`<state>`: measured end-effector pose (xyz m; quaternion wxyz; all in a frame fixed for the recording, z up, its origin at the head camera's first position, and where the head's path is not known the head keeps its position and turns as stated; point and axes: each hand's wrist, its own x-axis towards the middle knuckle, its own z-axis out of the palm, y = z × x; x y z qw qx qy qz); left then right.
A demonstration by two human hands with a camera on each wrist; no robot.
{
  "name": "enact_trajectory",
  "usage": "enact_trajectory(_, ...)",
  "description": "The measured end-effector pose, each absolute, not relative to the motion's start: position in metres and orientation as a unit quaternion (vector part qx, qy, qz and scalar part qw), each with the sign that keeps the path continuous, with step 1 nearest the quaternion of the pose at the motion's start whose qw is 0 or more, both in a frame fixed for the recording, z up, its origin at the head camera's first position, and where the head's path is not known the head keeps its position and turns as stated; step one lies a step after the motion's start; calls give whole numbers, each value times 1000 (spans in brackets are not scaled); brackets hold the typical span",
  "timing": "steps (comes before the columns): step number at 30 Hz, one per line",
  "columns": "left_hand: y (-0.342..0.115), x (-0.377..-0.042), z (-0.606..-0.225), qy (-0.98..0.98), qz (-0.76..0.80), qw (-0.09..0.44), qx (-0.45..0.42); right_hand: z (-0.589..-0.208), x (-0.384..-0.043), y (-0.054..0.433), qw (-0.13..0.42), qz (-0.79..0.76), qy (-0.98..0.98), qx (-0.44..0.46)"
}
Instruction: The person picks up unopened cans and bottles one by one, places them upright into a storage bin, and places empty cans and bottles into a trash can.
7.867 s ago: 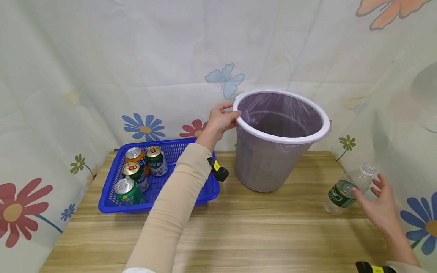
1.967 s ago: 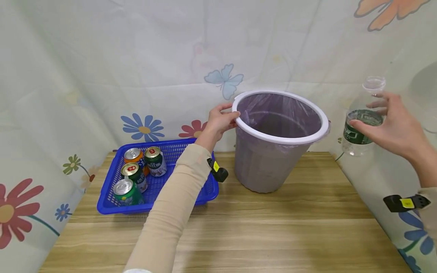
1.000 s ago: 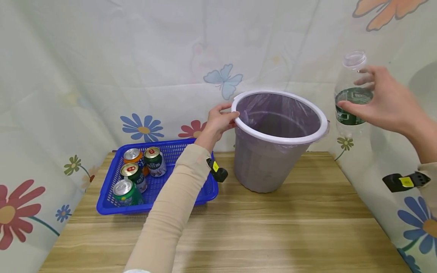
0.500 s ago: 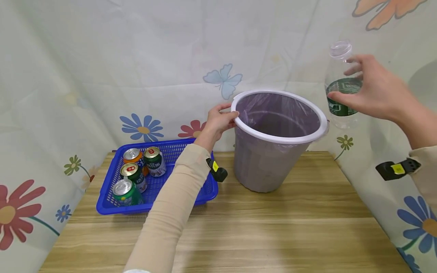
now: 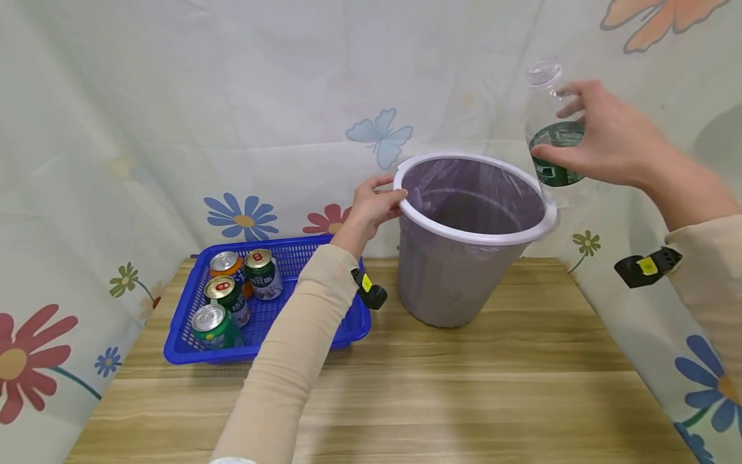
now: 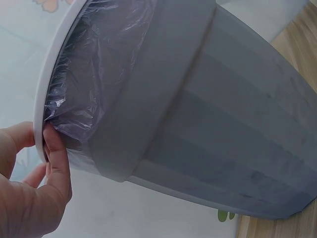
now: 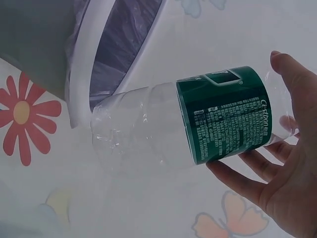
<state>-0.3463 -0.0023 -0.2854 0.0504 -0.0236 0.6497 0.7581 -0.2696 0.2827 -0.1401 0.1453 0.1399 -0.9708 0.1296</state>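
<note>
A grey trash can [image 5: 458, 277] with a white rim and a thin purple liner bag [image 6: 94, 79] stands on the wooden table, leaning slightly. My left hand [image 5: 373, 206] pinches its rim at the left side; in the left wrist view the fingers curl under the rim against the liner. My right hand [image 5: 614, 138] grips a clear, capless plastic water bottle [image 7: 143, 129] with a green label, thumb on one side and fingers on the other. The bottle is nearly upright in the head view, its base at the right edge of the rim. Whether it touches the rim I cannot tell.
At the left of the table [image 5: 464, 399] sits a blue plastic basket [image 5: 266, 351]. Several drink cans stand in its left part, among them a green can [image 5: 217, 332] and an orange can [image 5: 226, 263]. A flower-patterned curtain [image 5: 278, 77] hangs behind and at both sides.
My right hand took hold of the bottle at the table's right side, lifted it, and has carried it leftward to the trash can's rim. My left hand has stayed on the rim.
</note>
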Motion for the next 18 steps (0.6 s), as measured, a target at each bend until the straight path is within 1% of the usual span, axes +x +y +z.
enact_trajectory(18, -2, -346, -285, 651, 757, 51, -25, -144, -287, 254, 119, 130, -970, 166)
